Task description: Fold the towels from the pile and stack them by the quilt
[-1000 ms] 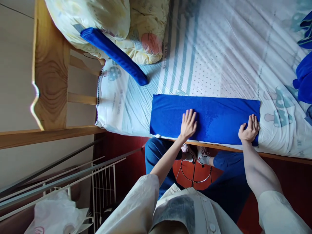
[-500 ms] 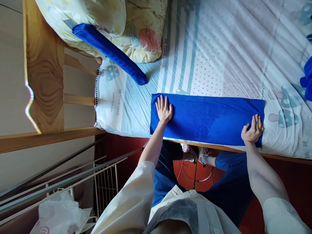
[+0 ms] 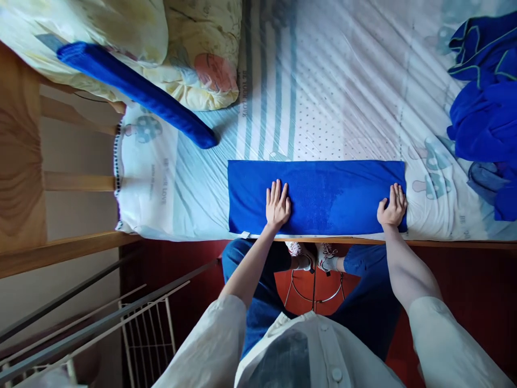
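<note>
A blue towel [image 3: 323, 199], folded into a long flat strip, lies along the near edge of the bed. My left hand [image 3: 278, 205] rests flat on it left of the middle, fingers stretched out. At the towel's right end my right hand [image 3: 392, 207] presses down with its palm, fingers extended and thumb out to the side. A small white tag [image 3: 245, 235] shows at the towel's lower left edge. Farther back on the left, a long narrow blue roll of cloth [image 3: 137, 94] lies slantwise, partly on the pillow.
A yellowish patterned pillow [image 3: 218, 81] is at the back left. Crumpled blue cloths [image 3: 480, 118] are heaped on the right of the patterned bedsheet [image 3: 323, 129]. A wooden bed frame [image 3: 20, 156] and a white metal rack [image 3: 149, 334] stand at the left.
My left hand has slid rightward over the towel from its left end. My right hand stays at the right end. The view has shifted right, showing more of the blue heap.
</note>
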The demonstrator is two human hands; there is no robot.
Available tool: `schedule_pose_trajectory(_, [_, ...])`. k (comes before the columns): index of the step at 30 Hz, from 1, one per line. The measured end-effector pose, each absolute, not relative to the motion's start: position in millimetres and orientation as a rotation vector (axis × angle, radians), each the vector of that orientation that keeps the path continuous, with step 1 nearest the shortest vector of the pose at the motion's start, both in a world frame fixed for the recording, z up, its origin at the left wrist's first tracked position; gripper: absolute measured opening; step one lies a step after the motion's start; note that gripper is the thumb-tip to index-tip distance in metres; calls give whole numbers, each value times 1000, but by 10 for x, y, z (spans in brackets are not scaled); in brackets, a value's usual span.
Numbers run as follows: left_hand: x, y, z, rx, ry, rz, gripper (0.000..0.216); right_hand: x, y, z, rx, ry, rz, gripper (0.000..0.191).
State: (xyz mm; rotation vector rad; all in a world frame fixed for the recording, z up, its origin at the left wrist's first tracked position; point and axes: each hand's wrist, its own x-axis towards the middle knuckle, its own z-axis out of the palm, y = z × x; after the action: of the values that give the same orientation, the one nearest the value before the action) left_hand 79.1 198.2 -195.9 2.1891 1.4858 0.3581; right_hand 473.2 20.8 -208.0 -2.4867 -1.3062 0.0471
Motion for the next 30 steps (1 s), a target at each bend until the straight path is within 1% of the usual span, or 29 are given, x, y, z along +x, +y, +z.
schedule_pose_trajectory(3, [842,1766,-2022,2158,1509,400,64,4738,203,-2065,-2505,-1317,49,62])
schedule_pose_trajectory(16, [844,1812,-2122,2027,1511,510,66,4692,220,-1857,-2625,-1352,84,63])
schedule_pose_trajectory(20, [862,1809,-2111,1990,1489,540,67,4550,306,-1785,-2683,-1266,82,63])
schedule_pose_trajectory(23, [867,1818,-2104,1971,1476,550,67,4121,592,-1762,-2649,-1223,85,63])
schedule_pose_trajectory(24, [864,1821,-2104,1968,1476,548,67,3898,739,-1756,-2582,-1282,141,62])
schedule_pose_trajectory(30, [836,1820,-2124,1956,1462,556,65,2389,1816,-1705,-2109,-1715,640,61])
